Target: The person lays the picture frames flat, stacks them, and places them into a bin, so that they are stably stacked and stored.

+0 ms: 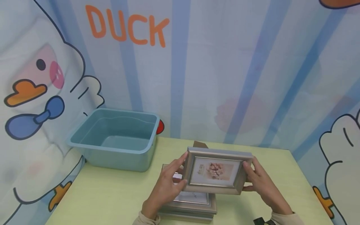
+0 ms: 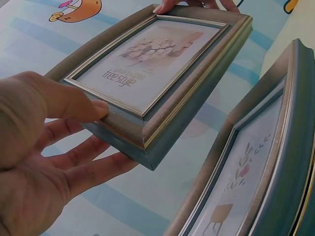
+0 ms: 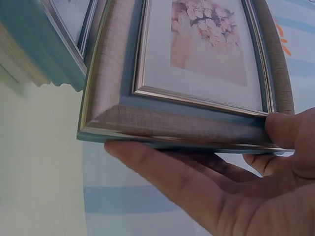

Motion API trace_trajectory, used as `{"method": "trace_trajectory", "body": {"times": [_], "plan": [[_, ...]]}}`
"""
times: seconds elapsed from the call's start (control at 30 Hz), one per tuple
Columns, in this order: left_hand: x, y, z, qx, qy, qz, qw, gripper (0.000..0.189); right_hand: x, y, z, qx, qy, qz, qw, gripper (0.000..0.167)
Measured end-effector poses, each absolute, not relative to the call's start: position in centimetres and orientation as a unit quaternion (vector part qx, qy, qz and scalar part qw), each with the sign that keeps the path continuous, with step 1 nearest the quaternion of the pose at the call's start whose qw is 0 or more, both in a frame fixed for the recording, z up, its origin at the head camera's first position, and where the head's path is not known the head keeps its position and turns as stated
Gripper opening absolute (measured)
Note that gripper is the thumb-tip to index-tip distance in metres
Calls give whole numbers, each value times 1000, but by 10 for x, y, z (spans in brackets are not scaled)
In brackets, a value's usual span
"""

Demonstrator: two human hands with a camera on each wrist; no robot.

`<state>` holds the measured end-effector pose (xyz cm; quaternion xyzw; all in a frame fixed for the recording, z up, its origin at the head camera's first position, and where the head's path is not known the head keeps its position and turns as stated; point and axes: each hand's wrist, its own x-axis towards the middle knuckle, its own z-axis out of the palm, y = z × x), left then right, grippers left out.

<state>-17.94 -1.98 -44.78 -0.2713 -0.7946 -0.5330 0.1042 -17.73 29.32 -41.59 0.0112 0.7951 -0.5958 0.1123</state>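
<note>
Both hands hold a picture frame [image 1: 216, 171] with a silver-brown border and a flower print. It is raised over the table, face toward the head camera. My left hand [image 1: 167, 184] grips one short side, thumb on the front border and fingers behind. At the opposite side, my right hand [image 1: 262, 184] pinches the border the same way, its thumb [image 3: 283, 130] on the face and fingers underneath. Below and left of the held frame lies a stack of similar frames [image 1: 194, 207], partly covered by the left hand; the top one shows a plant print [image 2: 241, 172] in the left wrist view.
An open blue-green plastic bin [image 1: 112, 159] stands at the back left of the pale yellow table [image 1: 112, 193]. A small brown piece [image 1: 200, 144] pokes up behind the held frame. A duck-printed curtain [image 1: 202, 68] hangs behind the table. A dark object [image 1: 260, 221] shows by the right wrist.
</note>
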Motion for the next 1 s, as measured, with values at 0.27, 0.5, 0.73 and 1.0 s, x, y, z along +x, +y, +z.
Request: {"method": "trace_trajectory", "body": {"times": [0.27,0.5,0.73,1.0], "plan": [[-174,-15,-450,-267,-810,-516,80,85,-173,287,-420,23,788,-607,98,62],[-173,-6,-447,-212,-768,-603,46,99,-164,270,-426,1,792,-609,47,53],[-183,-12,-448,-213,-751,-622,62,108,-154,256,-439,-24,803,-595,-15,39],[-191,-21,-449,-259,-717,-646,41,102,-147,247,-447,-40,817,-572,-56,36]]}}
